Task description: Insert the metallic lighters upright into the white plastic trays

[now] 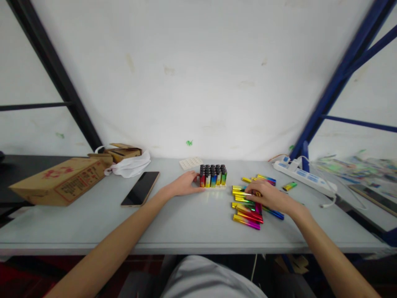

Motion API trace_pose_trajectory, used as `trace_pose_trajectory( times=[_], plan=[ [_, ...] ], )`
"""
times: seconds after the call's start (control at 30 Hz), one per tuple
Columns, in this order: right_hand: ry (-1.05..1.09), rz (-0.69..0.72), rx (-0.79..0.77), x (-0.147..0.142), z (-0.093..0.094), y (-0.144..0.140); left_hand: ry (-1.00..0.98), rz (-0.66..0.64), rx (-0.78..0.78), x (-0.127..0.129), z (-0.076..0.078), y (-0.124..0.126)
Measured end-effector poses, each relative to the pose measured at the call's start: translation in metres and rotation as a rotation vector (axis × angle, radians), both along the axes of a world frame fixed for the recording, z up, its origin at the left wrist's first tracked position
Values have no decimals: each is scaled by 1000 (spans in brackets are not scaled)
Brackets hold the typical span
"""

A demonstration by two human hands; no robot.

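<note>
Several lighters (213, 179) with black tops and coloured bodies stand upright in close rows in a white holder (215, 188). My left hand (187, 184) curves around the holder's left end, thumb along its front corner and fingers behind. To the right lies a loose pile of shiny two-coloured metallic tubes (247, 222), shaped like lighter sleeves, in yellow, red, blue, green and magenta. My right hand (266, 194) is over this pile with its fingers bent together on a tube; the fingertips are partly hidden. One lighter-sized green-yellow piece (289, 186) lies apart beyond this hand.
A white pad with holes (190, 163) lies behind the holder. Left are a phone (141, 188), a white plastic bag (132, 164) and a cardboard box (63, 179). A power strip (305, 177) with cables sits right, near a blue frame post (338, 74).
</note>
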State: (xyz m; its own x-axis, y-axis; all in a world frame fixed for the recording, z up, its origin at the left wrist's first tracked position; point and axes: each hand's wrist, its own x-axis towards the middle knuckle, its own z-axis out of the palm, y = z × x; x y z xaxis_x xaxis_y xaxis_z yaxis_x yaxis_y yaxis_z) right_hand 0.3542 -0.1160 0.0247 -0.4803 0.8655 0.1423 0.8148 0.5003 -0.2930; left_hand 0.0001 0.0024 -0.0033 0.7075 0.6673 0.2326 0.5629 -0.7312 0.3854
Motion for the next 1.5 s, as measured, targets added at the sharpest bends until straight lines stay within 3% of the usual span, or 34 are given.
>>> trace_pose_trajectory(
  times=[0.23,0.47,0.57,0.73,0.83,1.0,1.2,1.5],
  plan=[
    [421,-128,35,-4,7,15,15,2,16,0,-1,1],
    [914,-192,14,-32,17,47,-28,-6,5,0,-3,2],
    [1037,-157,-31,-50,21,57,-35,-7,3,0,-3,2],
    [1225,15,-289,-80,12,57,-11,-6,14,1,-2,1],
    [1257,37,-413,-92,3,52,-15,-10,13,1,-1,0],
    [1215,-61,-503,-102,-4,49,-13,2,14,1,-1,0],
    [1138,-305,-440,-108,-10,51,-21,-15,-5,2,-2,1],
    [1060,-309,-404,-105,-17,52,-34,-10,18,1,-3,1]
  ],
)
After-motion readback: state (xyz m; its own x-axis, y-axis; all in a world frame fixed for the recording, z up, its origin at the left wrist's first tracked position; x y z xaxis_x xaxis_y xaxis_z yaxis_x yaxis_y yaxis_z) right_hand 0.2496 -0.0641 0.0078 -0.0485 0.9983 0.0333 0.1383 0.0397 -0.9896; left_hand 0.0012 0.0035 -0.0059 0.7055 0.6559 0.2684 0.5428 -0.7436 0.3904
